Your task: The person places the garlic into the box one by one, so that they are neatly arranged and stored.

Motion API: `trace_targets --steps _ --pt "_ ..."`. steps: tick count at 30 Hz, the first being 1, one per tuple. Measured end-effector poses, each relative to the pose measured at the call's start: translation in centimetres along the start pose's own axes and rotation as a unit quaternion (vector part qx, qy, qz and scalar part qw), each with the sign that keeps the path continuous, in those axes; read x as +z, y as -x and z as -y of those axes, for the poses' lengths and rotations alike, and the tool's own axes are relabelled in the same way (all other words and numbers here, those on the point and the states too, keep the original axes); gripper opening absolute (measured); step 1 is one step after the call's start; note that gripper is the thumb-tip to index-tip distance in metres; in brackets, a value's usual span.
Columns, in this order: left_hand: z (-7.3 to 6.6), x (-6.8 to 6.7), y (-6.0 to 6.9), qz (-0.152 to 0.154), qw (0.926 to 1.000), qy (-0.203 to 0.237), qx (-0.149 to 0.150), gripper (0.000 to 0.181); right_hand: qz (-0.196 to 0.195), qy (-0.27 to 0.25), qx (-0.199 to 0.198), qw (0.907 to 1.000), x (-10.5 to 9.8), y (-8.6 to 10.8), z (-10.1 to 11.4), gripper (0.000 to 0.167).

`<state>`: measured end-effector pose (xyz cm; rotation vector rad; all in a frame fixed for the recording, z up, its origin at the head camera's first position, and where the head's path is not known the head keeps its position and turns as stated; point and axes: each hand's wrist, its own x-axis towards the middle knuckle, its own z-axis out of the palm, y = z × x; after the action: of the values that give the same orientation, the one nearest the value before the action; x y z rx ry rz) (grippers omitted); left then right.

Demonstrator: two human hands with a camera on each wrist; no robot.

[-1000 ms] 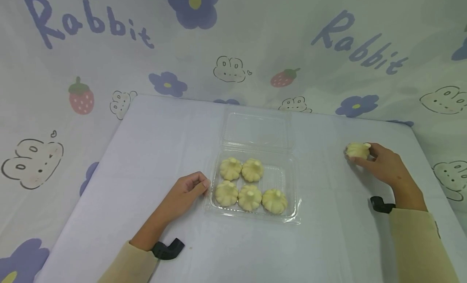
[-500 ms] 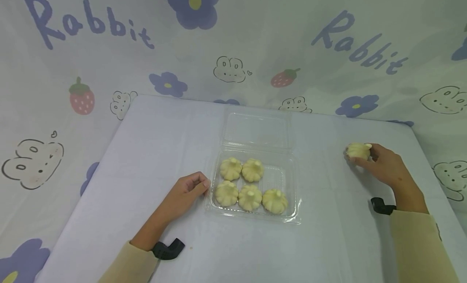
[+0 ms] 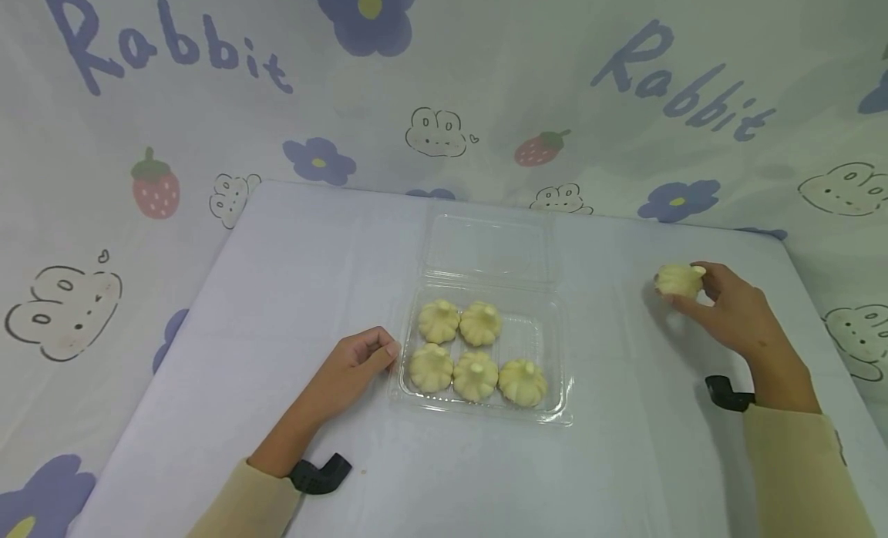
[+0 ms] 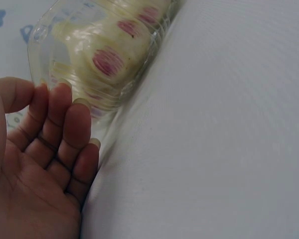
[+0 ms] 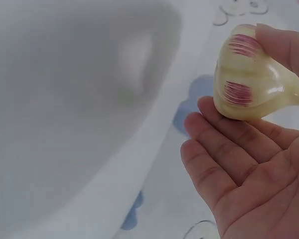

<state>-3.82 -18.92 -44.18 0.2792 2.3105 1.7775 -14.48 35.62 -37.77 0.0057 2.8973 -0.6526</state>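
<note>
A garlic bulb (image 3: 680,281) with purple streaks (image 5: 237,93) is held between thumb and fingers of my right hand (image 3: 737,308), just above the table at the right. My left hand (image 3: 355,374) pinches the left rim of a clear plastic clamshell box (image 3: 555,345) with thumb and forefinger; its other fingers are bent near the box wall in the left wrist view. Several more garlic bulbs (image 3: 475,376) lie inside the box, two in the far row and three in the near row. The far row's right end shows bare plastic. The lid (image 3: 489,247) lies folded back, away from me.
A white cloth (image 3: 312,268) covers the table. Behind it and at the sides hangs a printed curtain (image 3: 486,75) with rabbits, flowers and strawberries. A black wrist mount (image 3: 321,474) sits on the left wrist, and another black mount (image 3: 728,394) on the right.
My right hand has raised the garlic bulb slightly off the table and moved it a little away from me. The left hand and the box have stayed still.
</note>
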Motion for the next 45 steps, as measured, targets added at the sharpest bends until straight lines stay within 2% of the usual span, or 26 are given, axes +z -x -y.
trace_targets --steps 15,22,32,38,45 --pt "0.0 0.1 0.0 -0.005 1.0 -0.004 -0.005 0.022 -0.031 0.009 -0.066 0.9973 -0.9 2.3 5.0 0.077" --pt "0.0 0.1 0.0 -0.005 1.0 -0.005 -0.004 0.022 -0.032 -0.012 -0.1 0.9944 -1.2 3.4 7.1 0.073" --pt "-0.1 0.0 0.1 -0.003 1.0 -0.004 0.0 0.021 -0.061 -0.017 -0.193 0.9793 -0.7 5.2 10.5 0.068" --pt "-0.1 0.0 0.0 -0.002 1.0 -0.005 -0.001 0.021 -0.043 -0.043 -0.215 0.9747 0.0 5.8 12.1 0.069" --pt "-0.1 0.0 0.1 -0.001 1.0 -0.004 0.0 0.021 -0.012 -0.035 -0.252 0.9669 1.1 6.1 13.6 0.063"
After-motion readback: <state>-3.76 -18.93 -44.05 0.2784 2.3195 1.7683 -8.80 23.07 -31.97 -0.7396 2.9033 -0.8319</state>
